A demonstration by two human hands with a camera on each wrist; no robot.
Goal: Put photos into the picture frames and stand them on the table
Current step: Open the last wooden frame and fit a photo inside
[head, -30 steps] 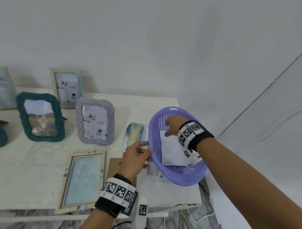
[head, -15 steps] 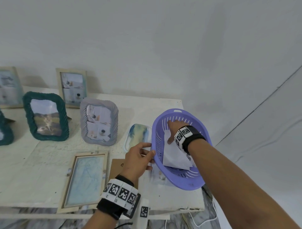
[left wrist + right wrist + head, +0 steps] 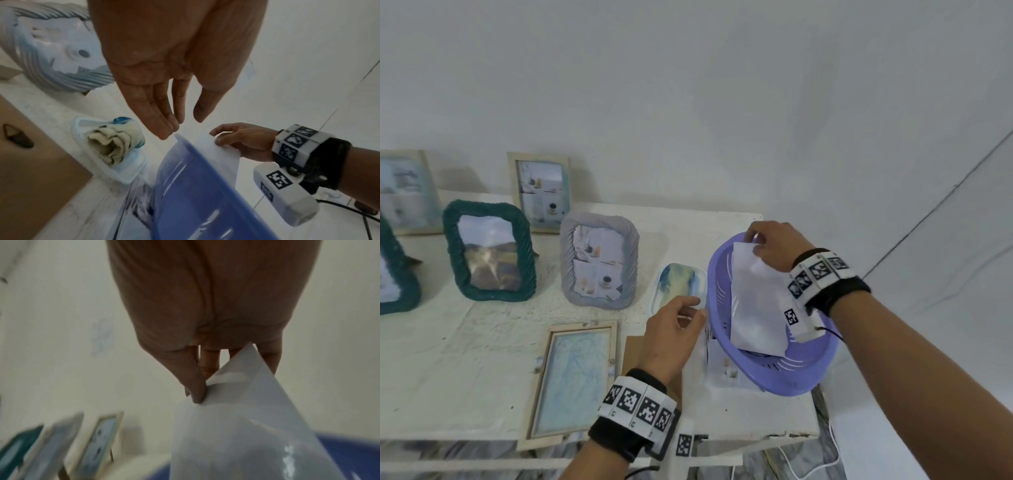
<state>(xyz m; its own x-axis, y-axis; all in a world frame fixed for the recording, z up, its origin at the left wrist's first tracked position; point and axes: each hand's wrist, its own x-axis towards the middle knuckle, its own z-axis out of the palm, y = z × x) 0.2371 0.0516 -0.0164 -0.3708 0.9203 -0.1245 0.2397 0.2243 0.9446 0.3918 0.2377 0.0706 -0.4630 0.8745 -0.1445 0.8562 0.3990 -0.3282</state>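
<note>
My right hand (image 3: pixel 763 241) pinches the top edge of a white photo sheet (image 3: pixel 755 301), back side up, and lifts it out of the tilted purple basket (image 3: pixel 774 373); the pinch shows in the right wrist view, photo (image 3: pixel 246 426) under thumb and fingers. My left hand (image 3: pixel 678 318) is by the basket's left rim (image 3: pixel 185 146) with straight fingers (image 3: pixel 164 123) touching it. A light wooden frame (image 3: pixel 571 380) lies flat at the table's front, its brown backing board (image 3: pixel 635 349) beside it.
Filled frames stand at the back: a green one (image 3: pixel 489 250), a grey one (image 3: pixel 599 260), wooden ones (image 3: pixel 541 192). A small tray with a cloth (image 3: pixel 678 281) lies left of the basket. Another photo (image 3: pixel 722 370) lies under the basket. The table edge (image 3: pixel 756 442) is close on the right.
My right hand rose from inside the basket to its far rim, pulling the white photo up with it. The left hand stayed at the basket's left rim.
</note>
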